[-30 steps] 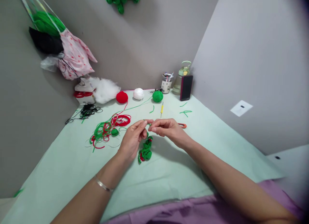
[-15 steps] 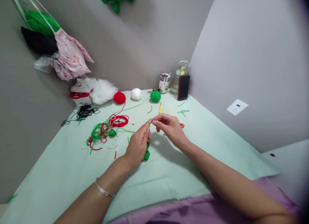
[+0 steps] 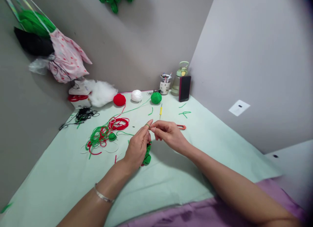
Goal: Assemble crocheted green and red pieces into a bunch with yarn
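My left hand (image 3: 139,145) is closed around a green crocheted piece (image 3: 147,158), whose rounded lower end with bits of red hangs below the palm. A green strand (image 3: 148,125) loops over the raised index finger of that hand. Close against this fingertip, my right hand (image 3: 168,134) is pinched with thumb and forefinger; what sits in the pinch is too small to make out. Green yarn (image 3: 126,133) runs from the left hand toward a tangle of green, red and white yarn (image 3: 102,135). In that tangle lies a small green crocheted ball (image 3: 112,136).
Beyond my hands lie a yellow-handled crochet hook (image 3: 160,111) and an orange tool (image 3: 182,127). Red (image 3: 119,99), white (image 3: 136,96) and green (image 3: 156,97) yarn balls line the back. A pen cup (image 3: 165,85), bottle (image 3: 176,85) and phone (image 3: 185,89) stand by the wall.
My right hand has shifted slightly left and down against the left fingertip. A thin line seen between its fingers earlier no longer shows. More of the orange tool is visible.
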Available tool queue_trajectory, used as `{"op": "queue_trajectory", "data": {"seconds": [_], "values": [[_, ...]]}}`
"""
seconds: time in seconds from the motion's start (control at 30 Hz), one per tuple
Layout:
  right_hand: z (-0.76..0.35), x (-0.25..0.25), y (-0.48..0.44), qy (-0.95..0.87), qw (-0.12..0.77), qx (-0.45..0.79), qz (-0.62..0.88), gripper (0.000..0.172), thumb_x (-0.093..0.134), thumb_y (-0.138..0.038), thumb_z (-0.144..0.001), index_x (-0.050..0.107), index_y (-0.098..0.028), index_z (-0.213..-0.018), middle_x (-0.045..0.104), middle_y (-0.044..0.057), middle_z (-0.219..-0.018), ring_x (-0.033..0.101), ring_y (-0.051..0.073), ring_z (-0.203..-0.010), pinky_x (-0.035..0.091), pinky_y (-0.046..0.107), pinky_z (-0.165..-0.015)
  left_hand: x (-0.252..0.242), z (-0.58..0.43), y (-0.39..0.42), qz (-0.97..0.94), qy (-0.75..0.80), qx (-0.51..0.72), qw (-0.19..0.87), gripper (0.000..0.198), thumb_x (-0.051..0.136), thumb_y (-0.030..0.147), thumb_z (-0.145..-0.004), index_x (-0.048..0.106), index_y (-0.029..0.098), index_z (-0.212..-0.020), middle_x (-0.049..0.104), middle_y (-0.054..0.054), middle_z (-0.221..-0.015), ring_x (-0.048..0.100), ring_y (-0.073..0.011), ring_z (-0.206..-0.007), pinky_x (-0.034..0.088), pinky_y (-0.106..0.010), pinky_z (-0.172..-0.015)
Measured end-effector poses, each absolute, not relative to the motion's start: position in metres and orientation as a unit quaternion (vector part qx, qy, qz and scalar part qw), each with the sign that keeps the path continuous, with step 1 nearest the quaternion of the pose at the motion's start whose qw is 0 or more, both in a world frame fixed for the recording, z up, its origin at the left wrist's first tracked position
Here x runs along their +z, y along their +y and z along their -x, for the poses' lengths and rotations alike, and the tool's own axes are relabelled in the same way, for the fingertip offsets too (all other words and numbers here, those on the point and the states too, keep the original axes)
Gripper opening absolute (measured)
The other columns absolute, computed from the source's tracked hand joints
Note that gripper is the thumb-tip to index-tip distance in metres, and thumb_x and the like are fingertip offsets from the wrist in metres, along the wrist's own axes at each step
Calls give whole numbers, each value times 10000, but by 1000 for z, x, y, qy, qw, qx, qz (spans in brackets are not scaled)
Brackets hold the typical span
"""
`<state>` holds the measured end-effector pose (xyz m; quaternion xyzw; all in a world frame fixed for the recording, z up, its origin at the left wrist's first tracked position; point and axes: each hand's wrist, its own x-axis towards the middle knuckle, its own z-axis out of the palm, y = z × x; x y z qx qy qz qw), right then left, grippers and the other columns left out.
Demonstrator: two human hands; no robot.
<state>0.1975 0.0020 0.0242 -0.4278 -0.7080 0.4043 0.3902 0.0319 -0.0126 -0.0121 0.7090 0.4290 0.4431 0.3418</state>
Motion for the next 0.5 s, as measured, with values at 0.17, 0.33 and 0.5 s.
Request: {"op": "queue_trajectory", "data": {"seconds": [0.17, 0.33, 0.5], "values": [[-195, 26, 1, -725, 398, 345, 443, 190, 567, -300, -905, 677, -160, -839, 562, -22, -593, 469, 95, -523, 345, 224, -511, -6, -33, -15, -701, 436, 441, 351, 474, 358, 269, -996, 480, 198, -1448, 522, 20, -736, 487, -127, -657, 450, -260, -691], [-195, 23, 2, -736, 400, 299, 457, 174, 573, -288, -899, 683, -167, -842, 577, -21, -592, 463, 93, -513, 349, 222, -518, -1, -35, -17, -690, 437, 450, 360, 461, 378, 267, -983, 526, 193, -1413, 532, 19, -713, 496, -132, -647, 455, -261, -697], [-195, 23, 2, -737, 394, 299, 461, 177, 567, -282, -903, 671, -166, -819, 554, -31, -579, 435, 86, -507, 337, 215, -513, -3, -35, -17, -682, 446, 449, 366, 452, 398, 280, -976, 546, 203, -1396, 545, 19, -713, 506, -135, -653, 466, -265, -733]]}}
